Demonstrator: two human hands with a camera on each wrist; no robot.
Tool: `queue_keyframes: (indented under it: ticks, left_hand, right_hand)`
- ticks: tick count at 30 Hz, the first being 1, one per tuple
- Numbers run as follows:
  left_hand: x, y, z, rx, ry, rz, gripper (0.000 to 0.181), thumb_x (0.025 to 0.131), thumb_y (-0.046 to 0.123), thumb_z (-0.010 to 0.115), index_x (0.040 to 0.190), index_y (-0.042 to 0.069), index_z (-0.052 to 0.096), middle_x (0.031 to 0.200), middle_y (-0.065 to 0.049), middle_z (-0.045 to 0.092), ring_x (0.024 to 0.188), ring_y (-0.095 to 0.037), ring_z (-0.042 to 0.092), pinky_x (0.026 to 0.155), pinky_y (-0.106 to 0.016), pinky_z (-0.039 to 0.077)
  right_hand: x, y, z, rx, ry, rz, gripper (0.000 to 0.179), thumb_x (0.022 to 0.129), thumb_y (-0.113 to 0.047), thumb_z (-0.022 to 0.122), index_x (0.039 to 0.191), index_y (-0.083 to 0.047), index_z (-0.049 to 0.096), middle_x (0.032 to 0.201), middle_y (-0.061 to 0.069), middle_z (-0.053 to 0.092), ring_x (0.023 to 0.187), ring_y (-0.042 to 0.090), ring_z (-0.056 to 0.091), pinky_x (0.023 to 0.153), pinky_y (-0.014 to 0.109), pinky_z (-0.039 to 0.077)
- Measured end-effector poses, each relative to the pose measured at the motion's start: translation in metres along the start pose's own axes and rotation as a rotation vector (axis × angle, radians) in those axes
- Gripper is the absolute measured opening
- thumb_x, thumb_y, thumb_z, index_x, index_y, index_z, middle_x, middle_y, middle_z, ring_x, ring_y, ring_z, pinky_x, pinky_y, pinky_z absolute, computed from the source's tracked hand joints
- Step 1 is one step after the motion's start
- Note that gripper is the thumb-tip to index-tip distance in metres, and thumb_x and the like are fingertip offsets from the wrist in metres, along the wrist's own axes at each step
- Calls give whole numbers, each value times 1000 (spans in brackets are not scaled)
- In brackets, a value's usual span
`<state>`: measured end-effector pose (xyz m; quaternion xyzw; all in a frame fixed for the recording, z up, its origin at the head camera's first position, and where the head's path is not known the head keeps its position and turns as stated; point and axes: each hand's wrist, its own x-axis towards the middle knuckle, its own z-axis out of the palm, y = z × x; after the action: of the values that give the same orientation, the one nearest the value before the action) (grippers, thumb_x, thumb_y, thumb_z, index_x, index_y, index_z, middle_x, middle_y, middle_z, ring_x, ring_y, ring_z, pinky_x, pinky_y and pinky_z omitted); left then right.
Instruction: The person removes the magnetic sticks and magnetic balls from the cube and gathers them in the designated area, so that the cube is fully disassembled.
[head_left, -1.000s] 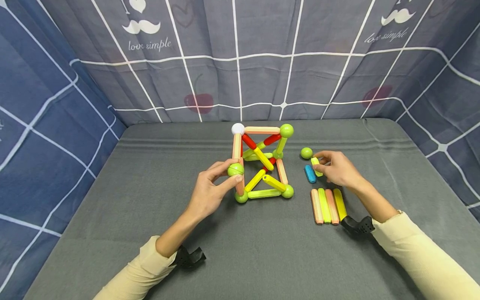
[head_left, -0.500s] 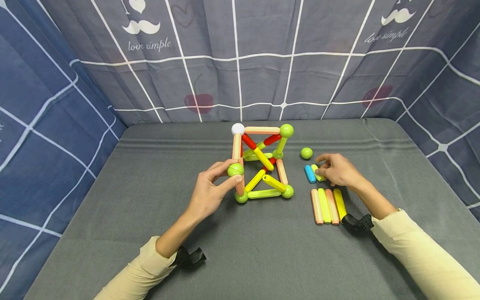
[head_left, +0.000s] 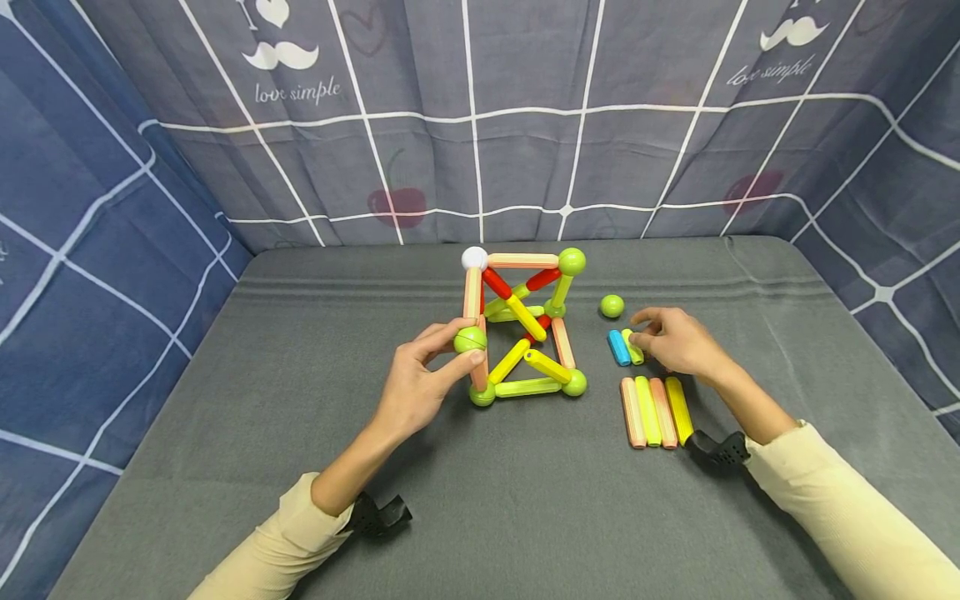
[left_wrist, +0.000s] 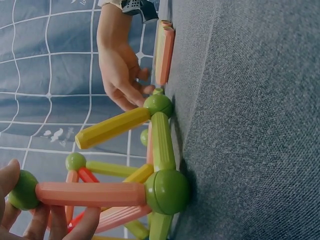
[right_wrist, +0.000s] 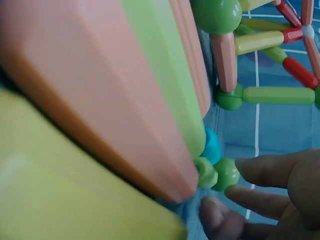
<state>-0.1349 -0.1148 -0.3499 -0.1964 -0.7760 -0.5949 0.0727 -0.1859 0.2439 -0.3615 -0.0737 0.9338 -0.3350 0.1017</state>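
A frame of magnetic rods and balls (head_left: 528, 387) stands in the middle of the table. At its upper front left corner, my left hand (head_left: 420, 379) pinches a green ball (head_left: 470, 339) between thumb and fingers. In the left wrist view, a pink rod (left_wrist: 92, 194) joins that ball to a lower green ball (left_wrist: 168, 192). My right hand (head_left: 678, 340) is beside a short light-green rod (head_left: 633, 347). Its fingers are loosely bent, and the right wrist view shows nothing between them. A short blue rod (head_left: 618, 347) lies alongside the light-green one.
A loose green ball (head_left: 612, 306) lies behind the short rods. Nearer the front is a row of longer rods (head_left: 655, 412) in pink, green and yellow. A yellow rod (head_left: 547, 365) juts up from the frame's front right ball. A checked curtain (head_left: 525, 158) hangs behind the table.
My right hand has lowered the short light-green rod from near the loose ball, laid it beside the blue rod and let it go. The left hand has kept its hold.
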Motion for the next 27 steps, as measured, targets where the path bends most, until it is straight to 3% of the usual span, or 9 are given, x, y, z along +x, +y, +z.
queue_keyframes:
  ticks: [4, 8, 13, 17, 23, 27]
  left_hand:
    - [0, 0, 0, 3, 1, -2, 38, 90, 12, 74, 127, 9, 67, 114, -3, 65, 102, -17, 64, 100, -43, 43]
    - [0, 0, 0, 5, -1, -2, 39, 90, 13, 74, 128, 9, 67, 114, -3, 65, 102, -17, 64, 100, -44, 43]
    - [-1, 0, 0, -1, 2, 1, 38, 90, 12, 74, 127, 10, 68, 114, -3, 65, 104, -17, 63, 100, -43, 43]
    - [0, -1, -1, -4, -1, 9, 38, 90, 12, 74, 127, 10, 68, 115, -3, 66, 107, -17, 62, 99, -42, 44]
    - [0, 0, -1, -10, -2, 15, 39, 89, 11, 75, 127, 10, 68, 115, -2, 66, 109, -17, 61, 97, -41, 46]
    - [0, 0, -1, -3, -1, 9, 39, 89, 12, 75, 127, 10, 68, 115, -2, 66, 109, -17, 61, 97, -41, 46]
  right_hand:
    - [-6, -12, 2, -57, 48, -29, 38, 100, -18, 57, 130, 6, 57, 101, 15, 63, 79, 24, 56, 65, 36, 43]
    - [-14, -29, 11, -12, 43, -119, 36, 99, -17, 61, 129, 2, 59, 108, 17, 64, 92, 28, 61, 72, 39, 47]
    - [-23, -54, 33, 19, 16, -295, 34, 93, -17, 70, 124, -3, 65, 111, 13, 65, 92, 22, 62, 75, 39, 49]
    - [-28, -70, 51, -18, 34, -376, 33, 88, -18, 76, 118, -9, 67, 106, 6, 63, 91, 19, 60, 73, 37, 48]
    - [-26, -79, 68, -174, 95, -396, 35, 86, -19, 79, 118, -8, 69, 100, 3, 61, 84, 20, 58, 70, 36, 46]
    - [-25, -78, 72, -190, 108, -406, 31, 86, -14, 78, 116, -8, 70, 99, 1, 62, 84, 19, 57, 69, 35, 46]
